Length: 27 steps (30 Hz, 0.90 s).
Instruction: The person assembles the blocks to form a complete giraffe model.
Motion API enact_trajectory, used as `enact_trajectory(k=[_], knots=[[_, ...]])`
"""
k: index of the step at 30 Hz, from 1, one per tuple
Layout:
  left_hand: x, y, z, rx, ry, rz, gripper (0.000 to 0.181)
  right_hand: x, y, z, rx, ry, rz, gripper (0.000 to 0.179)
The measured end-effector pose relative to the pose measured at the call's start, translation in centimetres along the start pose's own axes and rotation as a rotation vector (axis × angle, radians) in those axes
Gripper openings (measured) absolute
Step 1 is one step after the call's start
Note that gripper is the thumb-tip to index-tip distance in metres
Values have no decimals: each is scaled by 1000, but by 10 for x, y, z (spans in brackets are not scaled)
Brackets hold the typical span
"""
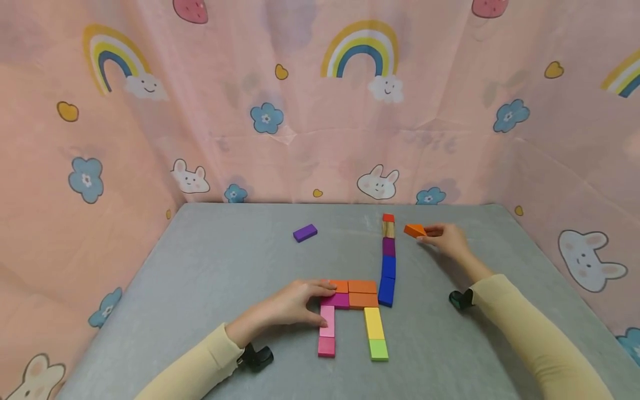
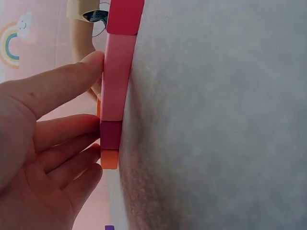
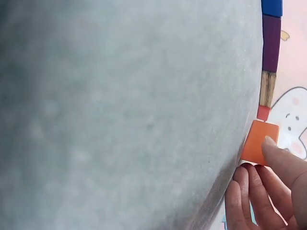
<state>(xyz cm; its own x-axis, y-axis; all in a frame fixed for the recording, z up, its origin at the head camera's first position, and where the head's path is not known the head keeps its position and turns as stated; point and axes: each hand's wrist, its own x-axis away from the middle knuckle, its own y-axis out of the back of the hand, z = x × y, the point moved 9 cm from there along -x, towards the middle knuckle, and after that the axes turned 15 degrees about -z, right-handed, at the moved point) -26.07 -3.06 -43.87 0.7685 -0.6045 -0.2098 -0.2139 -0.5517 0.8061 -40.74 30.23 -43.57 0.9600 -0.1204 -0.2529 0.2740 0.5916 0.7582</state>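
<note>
In the head view, my right hand [image 1: 446, 240] pinches an orange block [image 1: 414, 230] between thumb and fingers, just right of the column's far end. The right wrist view shows my thumb lying on this orange block [image 3: 260, 142]. My left hand [image 1: 295, 303] rests on the flat block arrangement, fingers extended. Its thumb touches the light pink block [image 2: 116, 76], while its fingertips touch the magenta block [image 2: 111, 134] and reach the orange block [image 2: 109, 159] beside it. The column holds blue blocks [image 1: 388, 266], a purple block [image 1: 388, 246], a wood-coloured block [image 1: 388, 229] and a red end block [image 1: 388, 217].
A loose purple block [image 1: 305, 233] lies on the grey table [image 1: 225, 255], left of the column. Yellow [image 1: 374, 323] and green [image 1: 379, 350] blocks form one leg toward me; a dark pink block [image 1: 326, 347] ends the other. A patterned pink curtain [image 1: 310, 155] hangs behind.
</note>
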Motion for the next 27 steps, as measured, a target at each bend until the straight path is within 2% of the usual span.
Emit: enact_trajectory(k=[6, 12, 27], knots=[[0, -1, 1, -13, -7, -7, 61, -2, 3, 0, 54, -19, -27, 51], [0, 0, 0, -5, -11, -7, 60, -2, 6, 5, 101, 21, -61, 45], [0, 0, 0, -6, -13, -4, 61, -24, 3, 10, 83, -9, -41, 44]])
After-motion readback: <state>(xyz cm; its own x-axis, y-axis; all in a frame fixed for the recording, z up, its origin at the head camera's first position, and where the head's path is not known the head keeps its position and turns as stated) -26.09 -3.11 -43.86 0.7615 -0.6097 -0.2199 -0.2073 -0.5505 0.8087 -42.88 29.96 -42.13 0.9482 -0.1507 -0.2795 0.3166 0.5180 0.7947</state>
